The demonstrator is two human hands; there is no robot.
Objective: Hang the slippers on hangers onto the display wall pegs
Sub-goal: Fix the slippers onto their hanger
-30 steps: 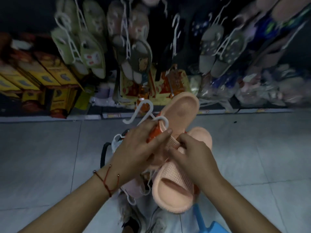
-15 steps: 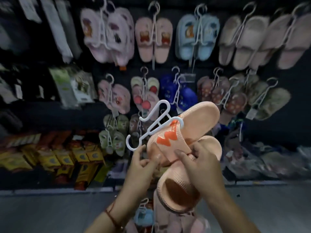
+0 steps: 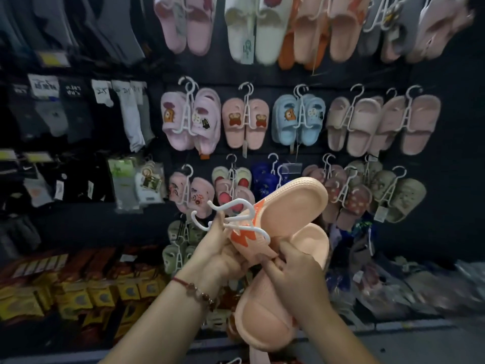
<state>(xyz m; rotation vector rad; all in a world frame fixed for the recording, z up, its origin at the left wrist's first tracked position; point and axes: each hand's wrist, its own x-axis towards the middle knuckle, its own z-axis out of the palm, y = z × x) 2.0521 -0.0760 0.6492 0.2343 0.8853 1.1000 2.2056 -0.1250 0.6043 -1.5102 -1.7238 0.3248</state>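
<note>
Left hand (image 3: 219, 254) grips white hanger (image 3: 231, 219) and upper peach slipper (image 3: 291, 208); right hand (image 3: 296, 275) apparently pinches its strap, lower slipper (image 3: 262, 316) beneath.

Before me, a dark display wall (image 3: 446, 127) carries rows of slippers on white hangers: pink cartoon slippers (image 3: 189, 122), blue slippers (image 3: 299, 119), beige slides (image 3: 383, 124), olive slippers (image 3: 399, 195). At my left hang socks (image 3: 78, 109); below them sit yellow boxes (image 3: 78, 298). Lighting is dim; grey floor (image 3: 420, 348) shows lower right.
</note>
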